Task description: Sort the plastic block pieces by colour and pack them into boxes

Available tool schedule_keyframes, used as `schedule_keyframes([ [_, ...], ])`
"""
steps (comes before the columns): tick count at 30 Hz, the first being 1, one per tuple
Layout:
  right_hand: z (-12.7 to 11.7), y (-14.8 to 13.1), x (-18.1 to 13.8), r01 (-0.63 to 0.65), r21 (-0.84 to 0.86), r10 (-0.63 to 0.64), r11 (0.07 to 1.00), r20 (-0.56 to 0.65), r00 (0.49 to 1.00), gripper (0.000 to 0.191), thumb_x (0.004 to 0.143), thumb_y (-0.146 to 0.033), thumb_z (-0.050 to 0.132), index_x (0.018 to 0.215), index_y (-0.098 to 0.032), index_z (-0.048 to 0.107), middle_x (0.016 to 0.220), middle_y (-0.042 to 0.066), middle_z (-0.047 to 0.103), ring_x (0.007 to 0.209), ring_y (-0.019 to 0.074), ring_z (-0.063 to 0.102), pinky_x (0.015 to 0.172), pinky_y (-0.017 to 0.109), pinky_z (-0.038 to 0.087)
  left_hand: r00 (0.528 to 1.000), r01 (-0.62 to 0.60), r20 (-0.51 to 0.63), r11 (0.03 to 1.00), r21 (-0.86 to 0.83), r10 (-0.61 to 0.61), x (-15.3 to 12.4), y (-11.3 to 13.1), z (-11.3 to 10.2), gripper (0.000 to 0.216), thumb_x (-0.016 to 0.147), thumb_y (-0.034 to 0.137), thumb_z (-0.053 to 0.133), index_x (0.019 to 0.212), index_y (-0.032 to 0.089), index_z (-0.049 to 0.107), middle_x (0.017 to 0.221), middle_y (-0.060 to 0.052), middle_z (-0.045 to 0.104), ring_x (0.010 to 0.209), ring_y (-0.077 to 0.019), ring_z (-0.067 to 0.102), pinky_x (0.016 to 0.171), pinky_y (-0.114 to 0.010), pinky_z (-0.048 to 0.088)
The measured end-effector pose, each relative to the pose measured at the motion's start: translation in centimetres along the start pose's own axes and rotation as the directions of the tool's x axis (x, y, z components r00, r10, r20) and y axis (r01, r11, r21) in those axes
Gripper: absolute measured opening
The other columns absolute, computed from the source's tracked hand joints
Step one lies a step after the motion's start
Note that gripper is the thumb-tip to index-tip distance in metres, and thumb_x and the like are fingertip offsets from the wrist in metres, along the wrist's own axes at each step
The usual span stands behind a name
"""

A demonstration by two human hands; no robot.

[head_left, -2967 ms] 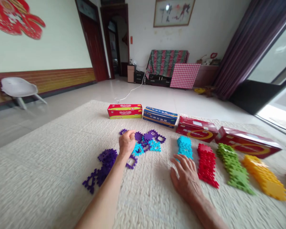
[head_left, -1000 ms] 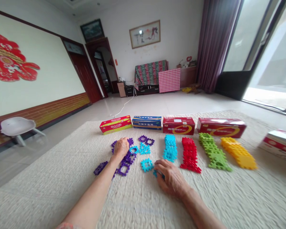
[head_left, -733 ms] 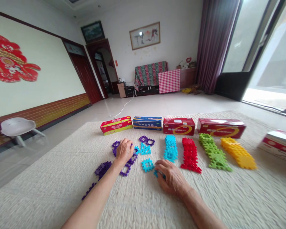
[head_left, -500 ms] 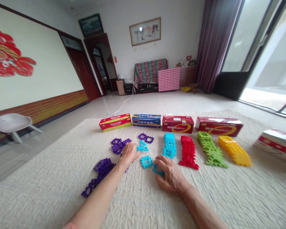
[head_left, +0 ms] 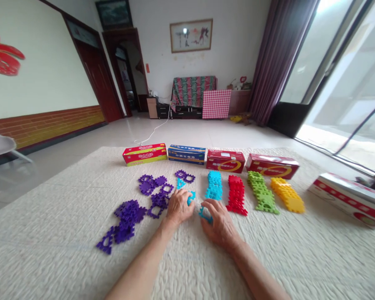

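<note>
My left hand [head_left: 179, 206] is closed, its fingers curled round the edge of a light-blue notched building piece [head_left: 191, 197]. My right hand [head_left: 221, 223] grips a light-blue square-framed building piece [head_left: 205, 213] between thumb and fingers, low over the mat. Just beyond the left hand lies a light-blue triangular piece [head_left: 181, 183]. Past the right hand's fingertips runs an overlapping row of light-blue pieces [head_left: 213, 185]. Left of my left hand, purple pieces [head_left: 126, 218] lie in a loose heap, with more purple pieces [head_left: 147, 184] scattered behind.
Overlapping rows of red pieces [head_left: 236, 195], green pieces [head_left: 263, 193] and yellow pieces [head_left: 288, 195] lie to the right. Behind them stand a red-yellow box [head_left: 144, 154], a blue box [head_left: 186, 155] and two dark-red boxes [head_left: 225, 161]. A white-red box [head_left: 350, 200] sits far right on the textured mat [head_left: 187, 271].
My left hand has moved from the purple pieces and light-blue triangle to the light-blue piece nearer my right hand. The right hand stays at its square piece. The head view has shifted slightly.
</note>
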State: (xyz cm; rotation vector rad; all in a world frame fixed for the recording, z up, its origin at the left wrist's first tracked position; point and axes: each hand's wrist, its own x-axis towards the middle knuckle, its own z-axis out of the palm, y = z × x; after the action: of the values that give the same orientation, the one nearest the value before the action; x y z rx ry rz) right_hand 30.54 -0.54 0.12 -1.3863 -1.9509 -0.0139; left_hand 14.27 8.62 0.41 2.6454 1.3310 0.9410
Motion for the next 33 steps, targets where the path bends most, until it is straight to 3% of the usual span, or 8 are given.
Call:
schedule_keyframes([
  [5, 0.1, 1.1, 0.0, -0.095, -0.116, 0.08, 0.989, -0.123, 0.989, 0.043, 0.079, -0.016, 0.055, 0.122, -0.021, 0.048, 0.121, 0.012, 0.055, 0.11, 0.0274, 0.05, 0.092, 0.046, 0.043, 0.995, 0.029, -0.091, 0.989, -0.143, -0.042, -0.2, 0.0, 0.6, 0.021, 0.083, 0.026, 0.054, 0.101, 0.019, 0.064, 0.103, -0.007, 0.067, 0.1, -0.0221, 0.059, 0.094, -0.037, 0.045],
  [15, -0.4, 2.7, 1.7, -0.047, -0.296, 0.029, 0.954, -0.066, 0.997, 0.045, 0.079, -0.016, 0.053, 0.124, -0.023, 0.05, 0.127, 0.01, 0.056, 0.122, 0.0318, 0.042, 0.1, 0.059, 0.03, 0.924, 0.196, -0.244, 0.912, -0.36, -0.295, 0.9, -1.7, 0.9, 0.025, 0.082, 0.016, 0.044, 0.09, 0.019, 0.067, 0.096, -0.006, 0.069, 0.095, -0.0186, 0.061, 0.092, -0.033, 0.048],
  [21, -0.2, 1.7, 1.1, -0.026, -0.281, 0.002, 0.959, -0.086, 0.996, 0.051, 0.076, -0.011, 0.051, 0.125, -0.025, 0.047, 0.132, 0.01, 0.05, 0.128, 0.0323, 0.037, 0.102, 0.061, 0.027, 0.993, 0.082, -0.064, 0.966, -0.245, -0.101, 0.8, -2.4, 0.5, 0.031, 0.067, 0.012, 0.052, 0.093, 0.019, 0.069, 0.112, -0.007, 0.066, 0.108, -0.0224, 0.057, 0.1, -0.037, 0.043],
  [25, -0.1, 0.7, 1.0, 0.009, -0.255, -0.019, 0.967, -0.036, 0.999, 0.048, 0.075, -0.011, 0.05, 0.122, -0.023, 0.048, 0.131, 0.01, 0.051, 0.128, 0.0323, 0.036, 0.103, 0.06, 0.027, 0.999, 0.016, 0.035, 0.988, -0.152, -0.011, 0.7, -2.2, 0.5, 0.026, 0.068, 0.015, 0.058, 0.091, 0.019, 0.069, 0.113, -0.009, 0.064, 0.107, -0.0249, 0.057, 0.097, -0.039, 0.044],
  [28, 0.0, 0.4, 1.1, 0.021, -0.233, -0.03, 0.972, -0.038, 0.999, 0.046, 0.077, -0.011, 0.05, 0.121, -0.023, 0.049, 0.129, 0.01, 0.053, 0.126, 0.0323, 0.039, 0.102, 0.06, 0.027, 0.999, -0.017, 0.029, 0.989, -0.144, 0.021, 0.9, -1.6, 0.2, 0.017, 0.078, 0.016, 0.053, 0.086, 0.02, 0.068, 0.096, -0.007, 0.066, 0.098, -0.0219, 0.059, 0.092, -0.037, 0.045],
  [33, 0.3, 0.6, 1.3, 0.009, -0.18, -0.038, 0.984, -0.154, 0.987, 0.047, 0.081, -0.015, 0.051, 0.128, -0.023, 0.043, 0.13, 0.012, 0.051, 0.121, 0.0291, 0.044, 0.099, 0.052, 0.037, 0.996, -0.088, 0.0, 0.961, -0.264, 0.092, 1.3, 0.3, -0.9, 0.022, 0.09, 0.022, 0.045, 0.093, 0.021, 0.067, 0.096, -0.005, 0.066, 0.096, -0.0181, 0.059, 0.088, -0.031, 0.046],
])
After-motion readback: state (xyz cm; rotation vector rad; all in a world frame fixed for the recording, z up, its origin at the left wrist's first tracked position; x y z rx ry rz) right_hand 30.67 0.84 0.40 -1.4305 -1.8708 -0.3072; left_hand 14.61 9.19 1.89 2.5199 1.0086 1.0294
